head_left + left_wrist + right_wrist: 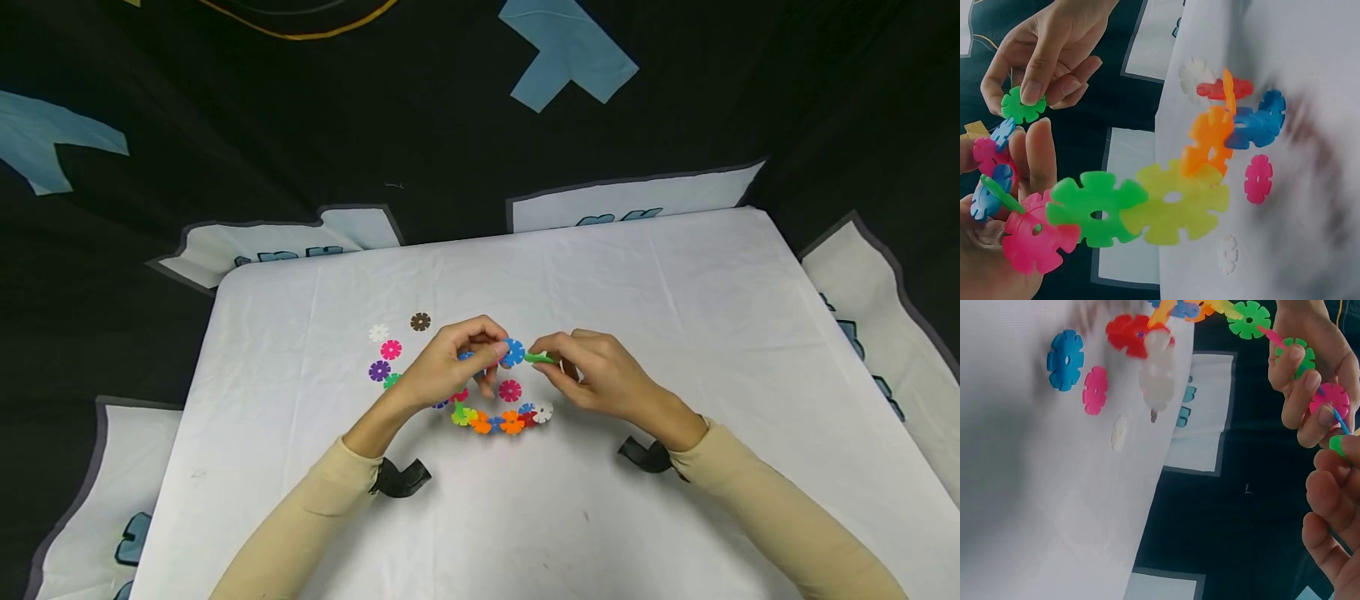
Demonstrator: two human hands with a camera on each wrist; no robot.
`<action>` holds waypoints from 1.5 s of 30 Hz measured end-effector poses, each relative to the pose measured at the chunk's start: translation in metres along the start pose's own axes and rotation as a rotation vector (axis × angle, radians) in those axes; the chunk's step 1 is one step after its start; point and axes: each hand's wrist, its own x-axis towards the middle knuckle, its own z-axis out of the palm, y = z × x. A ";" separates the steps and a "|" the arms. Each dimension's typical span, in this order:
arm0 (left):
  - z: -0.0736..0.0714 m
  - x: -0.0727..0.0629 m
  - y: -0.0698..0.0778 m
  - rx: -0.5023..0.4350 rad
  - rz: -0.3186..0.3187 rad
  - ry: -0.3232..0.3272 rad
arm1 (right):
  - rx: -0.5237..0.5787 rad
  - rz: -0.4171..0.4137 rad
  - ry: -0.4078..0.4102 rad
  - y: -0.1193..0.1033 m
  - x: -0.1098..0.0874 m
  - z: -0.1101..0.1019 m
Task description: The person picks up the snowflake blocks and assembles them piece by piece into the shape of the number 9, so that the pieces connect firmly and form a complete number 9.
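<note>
My left hand (438,362) grips a chain of notched plastic snowflake discs near one end. A blue disc (513,352) sticks out past its fingertips, next to a pink disc (986,155). From this hand the chain curves down through pink, green, a yellow disc (1175,203), an orange disc (512,422) and blue to a white disc (543,412). My right hand (600,371) pinches a green disc (540,357) between thumb and fingers. Its edge lies against the blue disc; I cannot tell whether their slots are joined. Fingers hide part of the chain.
Loose discs lie on the white-covered table (675,500): a brown disc (420,322), a white disc (378,333), a pink disc (391,350) and a purple disc (379,371) at the left. Another pink disc (510,390) lies between the hands. Dark cloth (450,125) hangs behind.
</note>
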 end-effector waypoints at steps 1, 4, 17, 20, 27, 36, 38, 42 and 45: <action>0.000 0.000 0.000 -0.001 -0.009 0.003 | 0.000 -0.005 0.002 0.000 0.000 0.000; 0.001 -0.001 0.001 -0.010 -0.030 0.003 | 0.015 -0.019 0.012 0.001 -0.001 0.000; 0.006 -0.002 0.003 -0.008 -0.028 -0.013 | -0.006 -0.038 0.042 0.003 -0.004 0.000; 0.007 -0.002 0.003 -0.012 -0.035 -0.014 | -0.024 -0.075 0.054 0.003 -0.004 0.001; 0.006 -0.002 0.004 -0.004 -0.044 -0.022 | -0.015 -0.181 0.096 0.003 -0.002 0.004; 0.008 0.000 0.006 -0.074 -0.018 -0.003 | -0.064 -0.236 0.083 0.002 0.004 0.003; 0.008 0.000 0.006 -0.072 -0.022 0.002 | -0.070 -0.243 0.090 0.002 0.005 0.004; 0.005 0.002 0.007 -0.074 -0.029 -0.047 | -0.025 -0.181 0.082 0.004 0.007 0.005; -0.004 0.003 0.004 -0.079 -0.073 -0.124 | 0.047 -0.047 0.002 0.011 0.006 0.003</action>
